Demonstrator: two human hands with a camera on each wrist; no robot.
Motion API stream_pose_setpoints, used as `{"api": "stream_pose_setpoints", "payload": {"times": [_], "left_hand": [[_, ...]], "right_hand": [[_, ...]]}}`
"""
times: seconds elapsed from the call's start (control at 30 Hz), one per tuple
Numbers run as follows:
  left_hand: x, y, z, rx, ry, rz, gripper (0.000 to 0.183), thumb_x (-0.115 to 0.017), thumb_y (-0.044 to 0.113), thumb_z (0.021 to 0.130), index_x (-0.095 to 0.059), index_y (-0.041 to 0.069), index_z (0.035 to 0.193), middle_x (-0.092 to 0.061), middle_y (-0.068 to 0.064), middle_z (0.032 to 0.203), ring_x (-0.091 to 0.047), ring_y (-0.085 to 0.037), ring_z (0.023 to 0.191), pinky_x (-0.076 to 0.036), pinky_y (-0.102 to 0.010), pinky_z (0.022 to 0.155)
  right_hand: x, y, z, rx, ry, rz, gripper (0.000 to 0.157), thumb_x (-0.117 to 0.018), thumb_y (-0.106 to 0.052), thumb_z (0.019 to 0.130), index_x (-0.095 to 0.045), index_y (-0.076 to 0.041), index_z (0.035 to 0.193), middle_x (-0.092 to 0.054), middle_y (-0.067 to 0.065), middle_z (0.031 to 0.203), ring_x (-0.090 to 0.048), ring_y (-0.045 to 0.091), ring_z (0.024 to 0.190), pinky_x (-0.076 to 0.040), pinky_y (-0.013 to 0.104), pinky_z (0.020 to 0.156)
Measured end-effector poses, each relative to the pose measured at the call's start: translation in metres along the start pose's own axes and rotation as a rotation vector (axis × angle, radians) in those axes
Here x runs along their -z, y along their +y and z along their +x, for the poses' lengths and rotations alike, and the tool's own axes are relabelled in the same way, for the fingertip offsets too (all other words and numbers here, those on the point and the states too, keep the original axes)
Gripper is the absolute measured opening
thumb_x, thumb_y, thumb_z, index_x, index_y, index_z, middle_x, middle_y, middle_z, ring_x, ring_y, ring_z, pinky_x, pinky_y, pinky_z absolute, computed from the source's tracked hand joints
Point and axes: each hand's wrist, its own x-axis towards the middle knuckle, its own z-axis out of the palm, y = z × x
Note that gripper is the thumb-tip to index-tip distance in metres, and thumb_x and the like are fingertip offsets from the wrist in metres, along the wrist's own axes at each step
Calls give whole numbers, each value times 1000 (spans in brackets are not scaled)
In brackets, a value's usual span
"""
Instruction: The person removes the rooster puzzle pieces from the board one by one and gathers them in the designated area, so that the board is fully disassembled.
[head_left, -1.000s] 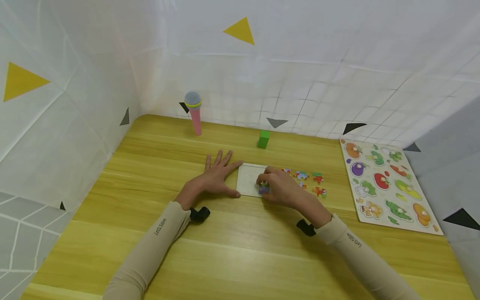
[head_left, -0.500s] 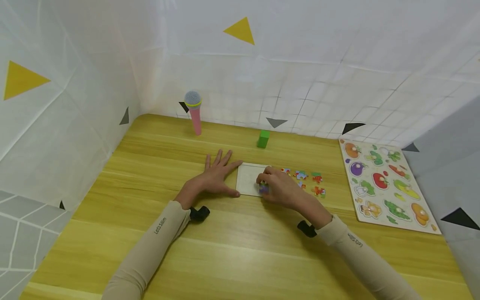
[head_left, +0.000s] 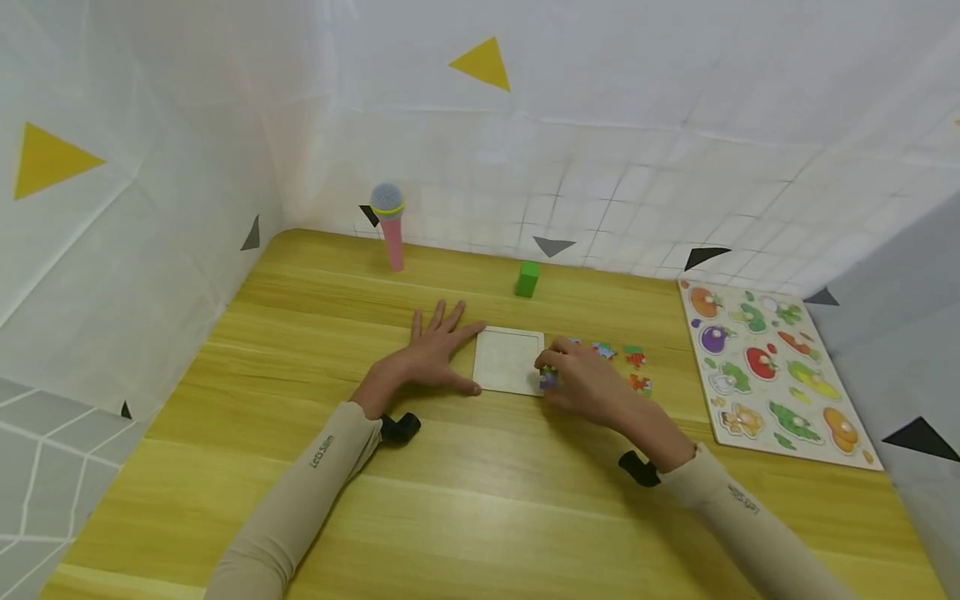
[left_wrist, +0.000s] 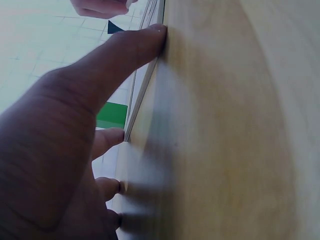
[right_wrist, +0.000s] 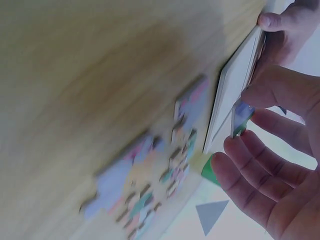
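Observation:
A shallow pale puzzle tray lies flat mid-table, its floor bare. My left hand is spread at its left side, thumb and index fingertip right at the two left corners; the left wrist view shows the thumb against the tray's edge. Between thumb and fingers my right hand pinches a small jigsaw piece, bluish purple with some green, by the tray's right edge. Several colourful jigsaw pieces lie on the table to the right, partly hidden behind the right hand in the head view.
Behind the tray stands a green block. A pink toy microphone is upright at the back left. On the right lies a vegetable peg puzzle board. White sheeting closes off the back and sides of the wooden table.
My right hand has moved right with the jigsaw piece, from over the tray to its right edge, uncovering the tray's right part. The left hand has stayed in place.

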Motion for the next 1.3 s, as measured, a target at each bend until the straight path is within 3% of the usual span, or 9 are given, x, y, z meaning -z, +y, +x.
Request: {"api": "stream_pose_setpoints", "payload": {"times": [0.6,1.03,1.3], "left_hand": [[-1,-1,-1,2,-3,-10,107,-74,67,77,-22,28,161,9,-14,166,20,-39,148,19,-66,108],[-1,0,-1,6,-7,-4,107,-74,67,77,-23,27,161,8,-14,166,20,-39,148,18,-67,108],[1,2,-2,6,-7,-17,106,-76,65,77,-24,26,161,7,-15,166,19,-40,148,17,-67,108]], "right_hand": [[16,13,-25,-24,-7,-10,39,-90,-22,76,-70,-5,106,-58,4,101,-54,17,76,-50,36,68],[16,22,-50,-22,50,-36,32,-87,-12,76,-72,-4,103,-64,6,100,-62,21,86,-54,40,71],[22,28,-66,-19,104,-33,30,-87,-8,73,-71,-4,98,-61,4,97,-62,20,79,-53,37,64]]}}
